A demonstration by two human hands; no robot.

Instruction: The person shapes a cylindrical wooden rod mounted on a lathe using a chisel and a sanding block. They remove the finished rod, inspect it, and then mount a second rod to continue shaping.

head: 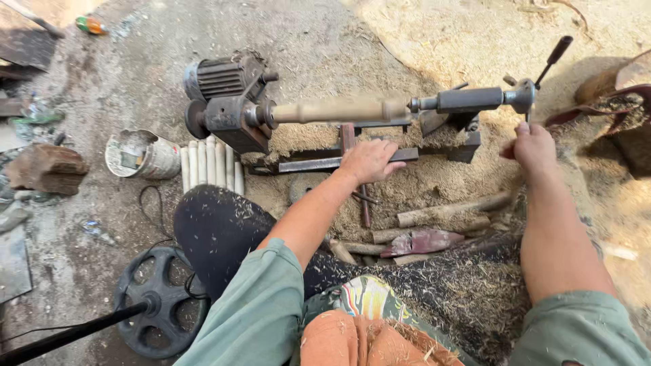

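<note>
- The wooden workpiece (336, 108), a pale round stick, is held level in a small lathe (234, 112) that stands on the ground, between the drive end on one side and the grey tailstock (471, 99) on the other
- The left hand (369, 160) lies just below the workpiece, palm down and fingers spread loosely, resting on the flat metal bar (339, 163) of the lathe; it grips nothing
- The right hand (534, 149) is below the tailstock end of the lathe, close to the black-handled lever (553, 57); its fingers curl down, and I cannot tell if they close on something
- The grey electric motor (220, 78) sits just behind the drive end of the lathe
- A row of finished pale sticks (210, 163) lies beside the lathe, under the motor, and a white bucket (139, 154) lies on its side next to them
- Sawdust and shavings (434, 183) cover the ground under and in front of the lathe, with some rough wooden pieces (451, 210) half buried in them
- A black weight plate (159, 298) lies on the ground well apart from the lathe, near the person's knee (217, 227)
</note>
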